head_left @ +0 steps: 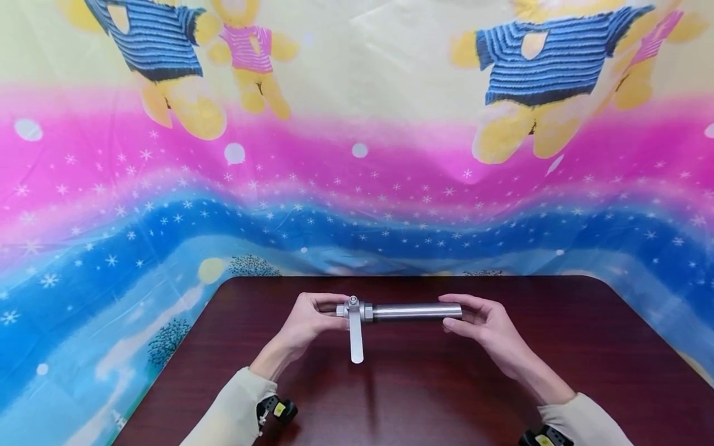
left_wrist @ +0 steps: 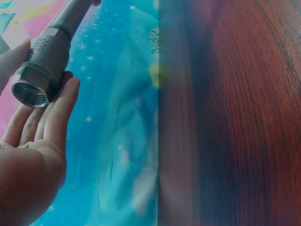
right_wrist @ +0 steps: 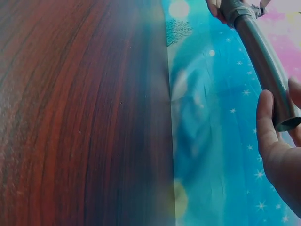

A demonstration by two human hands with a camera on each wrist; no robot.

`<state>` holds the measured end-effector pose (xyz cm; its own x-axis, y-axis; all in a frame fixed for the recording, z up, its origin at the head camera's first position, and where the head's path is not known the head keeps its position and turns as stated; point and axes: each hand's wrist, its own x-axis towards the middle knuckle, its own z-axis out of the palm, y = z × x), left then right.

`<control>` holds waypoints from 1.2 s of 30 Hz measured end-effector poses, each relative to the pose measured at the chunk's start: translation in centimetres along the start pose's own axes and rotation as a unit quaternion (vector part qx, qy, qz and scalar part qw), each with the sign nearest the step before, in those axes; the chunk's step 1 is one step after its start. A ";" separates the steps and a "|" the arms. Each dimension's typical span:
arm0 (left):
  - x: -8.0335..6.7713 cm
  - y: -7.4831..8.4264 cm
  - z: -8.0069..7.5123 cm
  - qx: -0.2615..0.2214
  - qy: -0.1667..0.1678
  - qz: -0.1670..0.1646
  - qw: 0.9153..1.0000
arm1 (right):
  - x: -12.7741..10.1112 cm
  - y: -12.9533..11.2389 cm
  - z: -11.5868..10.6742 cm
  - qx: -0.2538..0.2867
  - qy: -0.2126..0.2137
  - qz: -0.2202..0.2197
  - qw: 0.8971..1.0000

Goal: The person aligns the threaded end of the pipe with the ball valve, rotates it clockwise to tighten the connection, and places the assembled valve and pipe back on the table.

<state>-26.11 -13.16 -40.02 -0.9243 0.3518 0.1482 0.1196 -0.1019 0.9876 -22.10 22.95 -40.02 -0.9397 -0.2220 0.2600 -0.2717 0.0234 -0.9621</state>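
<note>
A steel ball valve (head_left: pixel 365 311) with a flat lever handle (head_left: pixel 356 344) is joined to a straight metal pipe (head_left: pixel 415 311), and both are held level above the table. My left hand (head_left: pixel 301 323) pinches the valve's outer end between thumb and fingers. In the left wrist view, the open threaded end of the valve (left_wrist: pixel 43 59) faces the camera, and raised lettering marks its body. My right hand (head_left: pixel 491 320) holds the far end of the pipe between thumb and fingers. The right wrist view shows the pipe's hollow end (right_wrist: pixel 286 123) by the fingertips.
Below lies a dark red-brown wooden table (head_left: pixel 435 396) with rounded back corners. A printed cloth (head_left: pixel 357 204) with bears and snowflakes hangs behind it and along its sides. Each wrist wears a black camera mount (head_left: pixel 277 409) over a pale sleeve (head_left: pixel 231 406).
</note>
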 end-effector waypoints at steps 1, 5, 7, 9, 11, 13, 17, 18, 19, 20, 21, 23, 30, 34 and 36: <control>0.0 0.0 0.0 0.000 0.000 -0.001 1.000 | 0.0 0.0 0.0 0.000 -0.002 0.000 1.000; -0.1 -0.1 -0.1 -0.002 -0.001 -0.002 1.000 | -0.1 0.1 -0.1 -0.016 -0.008 -0.003 1.000; -0.2 -0.1 -0.1 -0.001 0.000 -0.002 1.000 | -0.1 0.1 -0.2 -0.023 -0.008 -0.005 1.000; -0.2 -0.1 -0.2 -0.002 0.002 -0.003 1.000 | -0.1 0.1 -0.2 -0.018 -0.008 -0.005 1.000; -0.3 -0.2 -0.2 -0.005 0.004 -0.005 1.000 | -0.2 0.2 -0.2 -0.005 -0.008 -0.008 1.000; -0.3 -0.2 -0.2 -0.008 0.006 -0.008 1.000 | -0.3 0.3 -0.3 0.006 -0.011 -0.011 1.000; -0.3 -0.3 -0.2 -0.014 0.006 -0.011 1.000 | -0.3 0.3 -0.4 -0.005 -0.009 -0.009 1.000; -0.3 -0.3 -0.2 -0.015 0.006 -0.011 1.000 | -0.3 0.3 -0.4 -0.011 -0.009 -0.007 1.000; -0.3 -0.3 -0.2 -0.016 0.006 -0.010 1.000 | -0.2 0.3 -0.4 -0.018 -0.008 -0.004 1.000; -0.3 -0.3 -0.2 -0.017 0.007 -0.009 1.000 | -0.2 0.2 -0.4 -0.022 -0.008 -0.001 1.000; -0.3 -0.3 -0.2 -0.019 0.009 -0.008 1.000 | -0.2 0.2 -0.4 -0.024 -0.009 0.001 1.000; -0.2 -0.3 -0.1 -0.019 0.009 -0.008 1.000 | -0.2 0.2 -0.5 -0.021 -0.012 0.000 1.000; -0.2 -0.2 0.2 -0.021 0.013 -0.015 1.000 | -0.5 0.0 -0.9 -0.012 -0.030 -0.015 0.999; -0.2 -0.3 0.1 -0.025 0.016 -0.015 0.999 | -0.3 -0.1 -0.8 -0.028 -0.031 0.000 0.999; -0.2 -0.3 0.1 -0.025 0.015 -0.013 0.999 | -0.2 0.0 -0.8 -0.030 -0.029 0.007 0.999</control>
<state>-25.92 -13.11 -40.39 -0.9371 0.3279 0.1199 0.0773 -0.1401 0.9871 -22.09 23.73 -39.99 -0.9302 -0.2782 0.2395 -0.2721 0.0847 -0.9585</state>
